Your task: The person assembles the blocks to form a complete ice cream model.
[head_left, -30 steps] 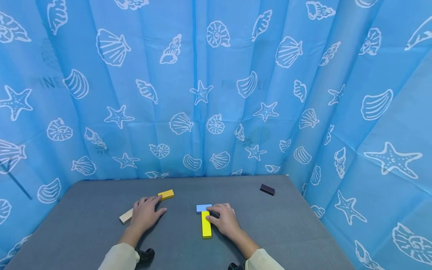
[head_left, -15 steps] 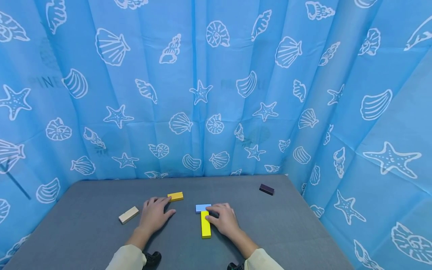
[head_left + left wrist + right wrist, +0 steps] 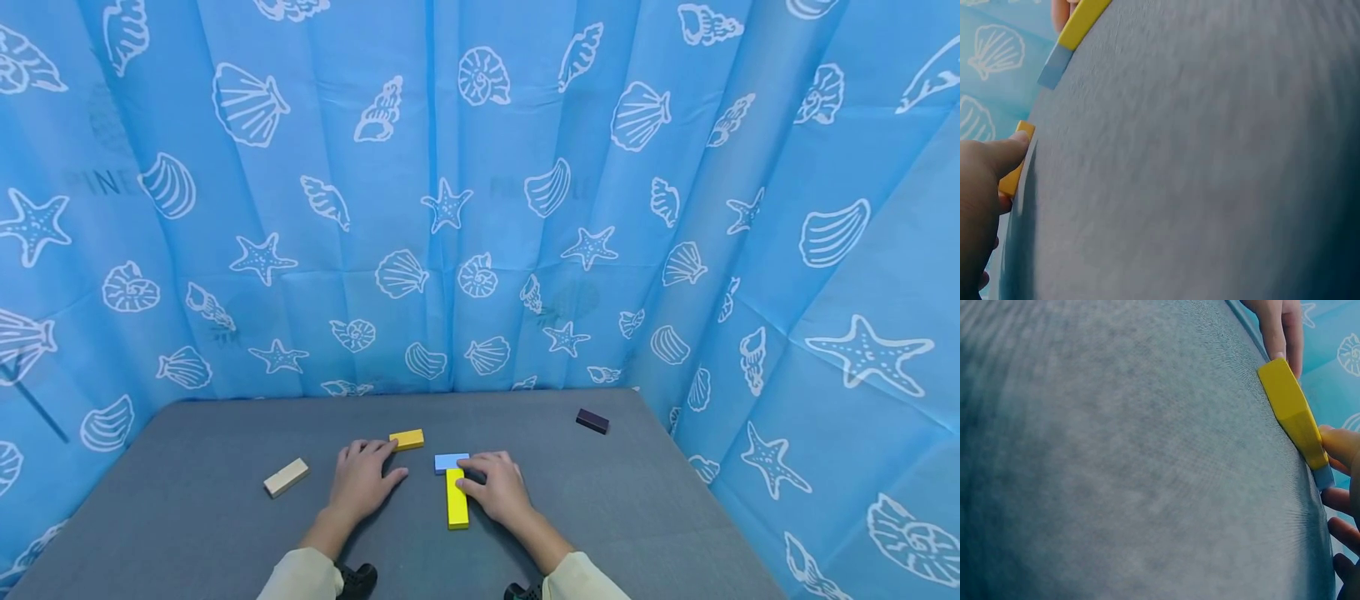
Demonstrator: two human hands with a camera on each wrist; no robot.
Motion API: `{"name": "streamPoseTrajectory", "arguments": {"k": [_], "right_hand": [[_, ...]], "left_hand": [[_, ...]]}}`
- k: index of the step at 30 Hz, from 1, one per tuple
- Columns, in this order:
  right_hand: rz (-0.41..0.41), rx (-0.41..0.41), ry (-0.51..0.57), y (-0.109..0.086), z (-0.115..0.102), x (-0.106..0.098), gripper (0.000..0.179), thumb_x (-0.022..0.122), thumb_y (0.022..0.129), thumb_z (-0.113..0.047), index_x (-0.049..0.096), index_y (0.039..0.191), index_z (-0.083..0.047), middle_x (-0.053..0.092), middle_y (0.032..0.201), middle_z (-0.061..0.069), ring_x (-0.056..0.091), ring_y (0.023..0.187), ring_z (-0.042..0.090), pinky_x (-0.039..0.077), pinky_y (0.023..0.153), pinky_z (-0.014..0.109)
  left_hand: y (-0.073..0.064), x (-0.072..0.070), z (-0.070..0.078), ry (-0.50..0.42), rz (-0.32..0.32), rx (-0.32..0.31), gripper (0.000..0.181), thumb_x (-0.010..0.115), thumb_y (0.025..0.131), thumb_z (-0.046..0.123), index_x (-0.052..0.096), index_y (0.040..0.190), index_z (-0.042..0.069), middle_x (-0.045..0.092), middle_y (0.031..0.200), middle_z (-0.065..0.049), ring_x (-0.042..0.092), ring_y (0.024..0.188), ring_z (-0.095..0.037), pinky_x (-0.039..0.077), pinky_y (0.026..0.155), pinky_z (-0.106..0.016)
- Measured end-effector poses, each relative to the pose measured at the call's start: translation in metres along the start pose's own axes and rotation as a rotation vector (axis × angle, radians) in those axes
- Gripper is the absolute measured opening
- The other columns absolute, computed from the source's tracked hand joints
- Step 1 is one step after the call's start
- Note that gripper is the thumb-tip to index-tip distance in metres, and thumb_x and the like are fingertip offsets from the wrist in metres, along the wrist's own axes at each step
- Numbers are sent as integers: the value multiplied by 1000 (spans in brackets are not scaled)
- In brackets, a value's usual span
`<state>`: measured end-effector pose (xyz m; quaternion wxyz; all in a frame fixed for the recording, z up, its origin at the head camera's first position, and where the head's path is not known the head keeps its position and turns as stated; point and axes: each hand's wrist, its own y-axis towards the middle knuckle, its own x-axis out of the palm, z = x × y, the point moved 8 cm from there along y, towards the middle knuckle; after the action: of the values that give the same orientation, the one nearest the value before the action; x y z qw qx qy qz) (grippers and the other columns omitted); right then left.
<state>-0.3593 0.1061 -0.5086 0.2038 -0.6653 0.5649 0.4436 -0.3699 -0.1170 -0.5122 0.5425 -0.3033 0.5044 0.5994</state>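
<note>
My left hand (image 3: 360, 482) is left of centre, palm down, its forefinger at the near left end of an orange block (image 3: 408, 439). Its thumb points right, apart from the block in the head view. The thumb overlaps the orange block (image 3: 1012, 178) in the left wrist view. My right hand (image 3: 501, 490) rests beside a long yellow block (image 3: 457, 506), the thumb on its right side. That hand's forefinger touches where the yellow block's far end meets a light blue block (image 3: 447, 463), which lies crosswise. Both blocks also show in the right wrist view, yellow (image 3: 1291, 409) nearest.
A pale wooden block (image 3: 286, 477) lies to the left of my left hand. Far right on the grey table (image 3: 637, 533) is a dark block (image 3: 592, 421). A blue curtain (image 3: 480, 233) printed with white shells and starfish hangs behind the table and along its sides.
My left hand and the orange block have moved together to the right, toward the blue block. This uncovers the pale wooden block fully. My right hand and its blocks stay put.
</note>
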Motion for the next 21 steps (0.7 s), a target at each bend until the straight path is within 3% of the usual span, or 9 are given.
{"name": "streamPoseTrajectory", "arguments": {"k": [7,21], "right_hand": [[22,0,-2,-2,-1,-1,35,73,87,-34,71,120,-23,66,120,0,51,111,22,42,89,46],[36,-9,-20,-3,-3,-3,36,72,88,-35,71,121,-22,66,119,1,51,110,23,42,89,47]], "left_hand": [[-3,7,11,-53,7,-24,63,72,85,47,59,136,13,59,128,-12,46,118,-35,30,104,-60],[-2,14,29,-69,-13,-13,61,70,86,49,60,135,15,58,129,-10,46,120,-33,29,104,-59]]}}
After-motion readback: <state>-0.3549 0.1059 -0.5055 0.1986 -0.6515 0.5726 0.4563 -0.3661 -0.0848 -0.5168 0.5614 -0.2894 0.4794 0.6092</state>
